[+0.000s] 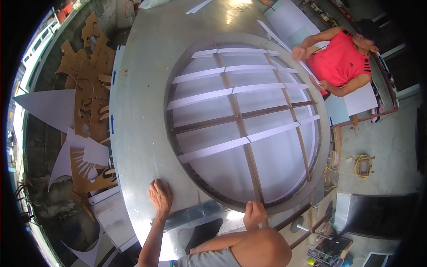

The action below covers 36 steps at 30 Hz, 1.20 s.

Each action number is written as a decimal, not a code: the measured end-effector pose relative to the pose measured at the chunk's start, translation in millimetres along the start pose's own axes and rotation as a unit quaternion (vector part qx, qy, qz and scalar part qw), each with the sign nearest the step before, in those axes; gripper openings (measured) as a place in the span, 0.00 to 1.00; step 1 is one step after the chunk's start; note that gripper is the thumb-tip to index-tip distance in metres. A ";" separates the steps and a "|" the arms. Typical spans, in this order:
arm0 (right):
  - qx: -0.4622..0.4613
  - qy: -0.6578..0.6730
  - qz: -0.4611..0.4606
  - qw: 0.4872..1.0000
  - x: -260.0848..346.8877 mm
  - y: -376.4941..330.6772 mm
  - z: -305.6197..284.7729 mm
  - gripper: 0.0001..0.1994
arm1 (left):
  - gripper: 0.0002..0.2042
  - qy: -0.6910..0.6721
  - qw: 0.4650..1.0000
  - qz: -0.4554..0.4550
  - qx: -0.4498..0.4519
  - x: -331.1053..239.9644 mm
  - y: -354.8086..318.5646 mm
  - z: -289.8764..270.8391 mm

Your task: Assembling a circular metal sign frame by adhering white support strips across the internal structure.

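The person's left hand point(160, 196) lies flat, fingers spread and holding nothing, pressed palm-down on the grey metal sheet point(142, 111) just outside the near edge of the big round opening point(244, 120). Their right hand point(254, 212) is curled at the lower rim of that opening, where a long brown wooden slat point(242, 129) running front to back meets the rim; the fingers look closed about the slat's near end, though I cannot tell how firmly. The sheet is wide and dull silver, catching glare at its far end, and the round opening takes up most of its middle. Inside it, brown slats cross in a grid, and several white strips point(213, 149) lie across them from left to right (some slats along the same line are bare brown wood). A pale surface shows beneath the grid. Across the sheet, at the far right, another person in a red sleeveless shirt point(340, 60) leans in with one raised hand point(299, 53) near the ring's far edge. To the left of the sheet, cut brown ornamental board shapes point(91, 89) and white pointed offcuts point(49, 107) lie on the ground. At the right, on the concrete floor, sits a coil of yellow cable point(362, 165).
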State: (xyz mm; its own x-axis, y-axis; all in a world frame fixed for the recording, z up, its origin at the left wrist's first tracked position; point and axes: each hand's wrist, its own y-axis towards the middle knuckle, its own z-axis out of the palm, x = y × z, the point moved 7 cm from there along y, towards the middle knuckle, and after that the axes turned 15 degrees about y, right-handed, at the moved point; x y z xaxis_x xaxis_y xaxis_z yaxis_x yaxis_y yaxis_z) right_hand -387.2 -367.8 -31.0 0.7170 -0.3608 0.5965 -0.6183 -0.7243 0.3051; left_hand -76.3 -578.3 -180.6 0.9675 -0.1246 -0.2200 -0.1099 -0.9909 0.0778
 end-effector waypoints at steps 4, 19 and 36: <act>0.015 0.008 0.005 1.000 1.9 1.5 -1.2 0.07 | 0.20 -0.002 1.000 0.013 -0.005 -1.6 -0.9 -0.7; 0.128 0.188 -0.206 0.952 71.4 -41.3 13.7 0.02 | 0.15 0.054 0.997 0.026 -0.056 1.6 -1.2 8.3; 0.144 -0.013 0.116 0.983 -57.6 -123.5 78.4 0.18 | 0.18 0.061 0.997 0.038 -0.038 -0.3 -1.7 16.5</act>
State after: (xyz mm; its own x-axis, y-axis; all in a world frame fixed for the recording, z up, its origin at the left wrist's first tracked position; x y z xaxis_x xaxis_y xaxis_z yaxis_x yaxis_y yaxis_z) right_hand -326.8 -303.7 -161.3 0.5786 -0.5474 0.6047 -0.6516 -0.7561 -0.0611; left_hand -80.2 -577.4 -196.7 0.9778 -0.1884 -0.0917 -0.1717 -0.9713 0.1648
